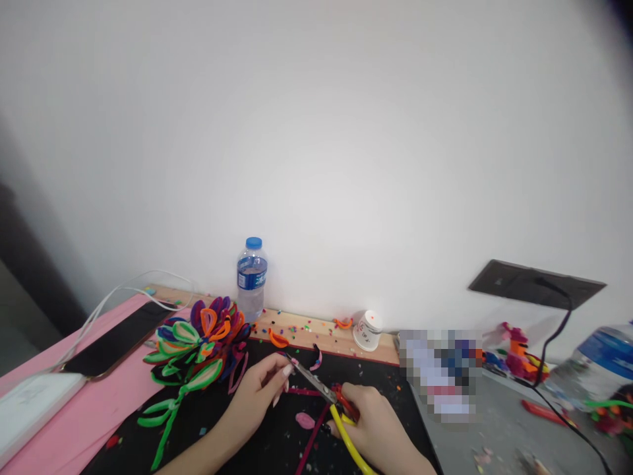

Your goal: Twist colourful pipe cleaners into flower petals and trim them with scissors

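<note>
My right hand [373,422] grips scissors [321,384] with red and yellow handles, their blades pointing up and left. The blade tips reach the fingertips of my left hand [260,392]. Thumb and finger of that hand are pinched together; what lies between them is too small to make out. A magenta pipe cleaner [312,439] runs across the black mat below the blades. Beside it lies a pink petal-shaped piece [305,420]. Left of my left hand rests a many-coloured pipe-cleaner flower [208,323] with a green stem and leaves.
A water bottle [252,280] and an upside-down paper cup [368,330] stand by the wall on a wooden strip strewn with bits. At left are a phone [119,338] and a white power strip [37,409] with cables. A black cable [546,343] hangs at right near a larger bottle [596,363].
</note>
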Demonstrator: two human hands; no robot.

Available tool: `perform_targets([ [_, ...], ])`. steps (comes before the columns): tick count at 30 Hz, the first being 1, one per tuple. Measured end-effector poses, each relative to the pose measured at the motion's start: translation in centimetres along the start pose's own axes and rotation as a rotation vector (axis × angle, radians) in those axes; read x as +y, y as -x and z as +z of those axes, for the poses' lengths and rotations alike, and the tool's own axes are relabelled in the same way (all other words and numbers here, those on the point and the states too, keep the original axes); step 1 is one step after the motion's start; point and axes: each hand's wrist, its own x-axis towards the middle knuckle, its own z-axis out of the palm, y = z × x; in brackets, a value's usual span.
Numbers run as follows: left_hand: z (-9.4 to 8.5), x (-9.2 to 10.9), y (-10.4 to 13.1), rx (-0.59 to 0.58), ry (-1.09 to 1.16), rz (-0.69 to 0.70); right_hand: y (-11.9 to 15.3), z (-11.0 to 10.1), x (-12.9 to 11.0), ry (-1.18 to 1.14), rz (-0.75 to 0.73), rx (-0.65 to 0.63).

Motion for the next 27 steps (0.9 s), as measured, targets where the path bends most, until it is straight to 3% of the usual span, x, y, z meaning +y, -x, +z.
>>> perform_targets([
  [12, -0.4, -0.1, 0.2, -0.276, 0.76, -0.327, -0.3, -0.5, 1.3, -0.237, -0.077, -0.113],
  [15, -0.4, 0.1, 0.2, -0.296, 0.823, -0.363, -0.3, -0.5, 1.0, -0.278, -0.087, -0.131],
  [18, -0.3, 0.1, -0.1, -0.203, 0.605, -0.262, -0.3, -0.4, 0.6, -0.279, -0.045, -0.125],
  [23, -0.3, 0.3, 0.1, -0.004, -0.097, 0.082, -0.4, -0.1, 0.4, -0.287, 0.015, -0.095],
  [27, -0.5, 0.3, 0.4, 0.12, -0.45, 0.204, -0.3, 0.0, 0.3, -0.289, 0.03, -0.086],
])
